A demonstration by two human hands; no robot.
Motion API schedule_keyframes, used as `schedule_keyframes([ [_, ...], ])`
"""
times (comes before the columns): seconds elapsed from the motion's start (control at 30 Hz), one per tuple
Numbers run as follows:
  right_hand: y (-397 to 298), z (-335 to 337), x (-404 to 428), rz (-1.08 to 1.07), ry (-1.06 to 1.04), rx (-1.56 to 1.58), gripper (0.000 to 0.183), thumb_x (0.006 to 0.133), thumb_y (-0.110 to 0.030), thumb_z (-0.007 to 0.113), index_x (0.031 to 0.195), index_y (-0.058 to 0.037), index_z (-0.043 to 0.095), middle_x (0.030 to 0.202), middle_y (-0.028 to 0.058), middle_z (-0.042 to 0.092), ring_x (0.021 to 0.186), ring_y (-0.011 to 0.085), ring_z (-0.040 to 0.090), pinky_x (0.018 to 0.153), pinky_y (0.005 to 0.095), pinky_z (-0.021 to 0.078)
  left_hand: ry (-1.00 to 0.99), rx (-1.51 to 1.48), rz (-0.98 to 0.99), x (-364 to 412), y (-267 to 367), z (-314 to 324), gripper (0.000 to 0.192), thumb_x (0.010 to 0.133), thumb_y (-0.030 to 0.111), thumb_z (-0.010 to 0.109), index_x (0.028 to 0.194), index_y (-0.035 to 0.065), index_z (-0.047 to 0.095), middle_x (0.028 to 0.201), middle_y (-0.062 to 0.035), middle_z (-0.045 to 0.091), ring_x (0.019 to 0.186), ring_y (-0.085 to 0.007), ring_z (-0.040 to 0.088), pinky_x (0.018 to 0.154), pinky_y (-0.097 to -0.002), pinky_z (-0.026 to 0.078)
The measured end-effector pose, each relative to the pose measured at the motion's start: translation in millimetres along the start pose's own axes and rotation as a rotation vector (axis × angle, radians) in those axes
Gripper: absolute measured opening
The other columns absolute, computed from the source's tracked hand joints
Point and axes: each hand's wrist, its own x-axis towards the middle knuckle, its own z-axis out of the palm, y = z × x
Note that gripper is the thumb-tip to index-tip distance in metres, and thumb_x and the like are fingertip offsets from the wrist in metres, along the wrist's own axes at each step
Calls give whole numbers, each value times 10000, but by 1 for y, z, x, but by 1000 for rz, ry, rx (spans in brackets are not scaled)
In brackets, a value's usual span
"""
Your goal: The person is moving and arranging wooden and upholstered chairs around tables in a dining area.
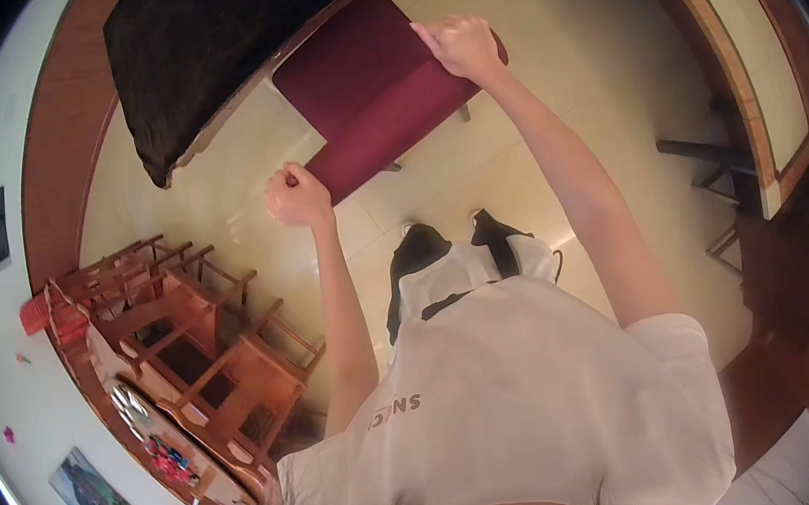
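Observation:
A dark red upholstered chair or bench [373, 106] with short legs stands before me. My left hand [298, 193], curled into a fist, is at its near left corner, and nothing shows inside the fingers. Over its right end is my right hand [459, 44], also closed, with the thumb pointing left. Whether either hand touches the upholstery cannot be told from this view. Beyond the seat, a dark cloth [217, 49] drapes over a large piece of furniture.
Wooden chairs [254, 374] stand close together at the left, beside a red plastic basket [52, 316] and a table with a round tray [187, 442]. A wood-edged counter or table [748, 86] is at the right. Below me is pale tiled floor [580, 83].

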Motion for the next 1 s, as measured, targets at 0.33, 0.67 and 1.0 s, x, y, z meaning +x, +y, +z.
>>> schedule_keyframes([
  [0.33, -9, 12, 12, 28, 40, 33, 359, 762, -283, 512, 475, -69, 492, 460, 99, 488, 414, 257, 483, 403, 344, 399, -102, 63, -154, 23, -8, 16, 197, 636, 180, 529, 469, 86, 484, 493, -49, 474, 497, -241, 477, 434, -374, 349],
  [0.67, -18, 16, 0, 181, -30, -54, 313, 766, -289, 480, 544, -95, 586, 494, 121, 522, 441, 269, 516, 432, 349, 417, 85, -23, -13, 24, -18, 22, 114, 584, 128, 533, 475, 101, 515, 530, -36, 508, 546, -240, 492, 489, -366, 388],
  [1.0, -52, 20, -16, 561, 140, -19, 350, 762, -277, 499, 575, 14, 551, 481, 176, 485, 407, 281, 463, 424, 369, 340, -112, -435, 38, 19, -34, 5, 72, 663, 81, 551, 596, 63, 532, 600, -51, 508, 597, -211, 481, 561, -326, 373],
])
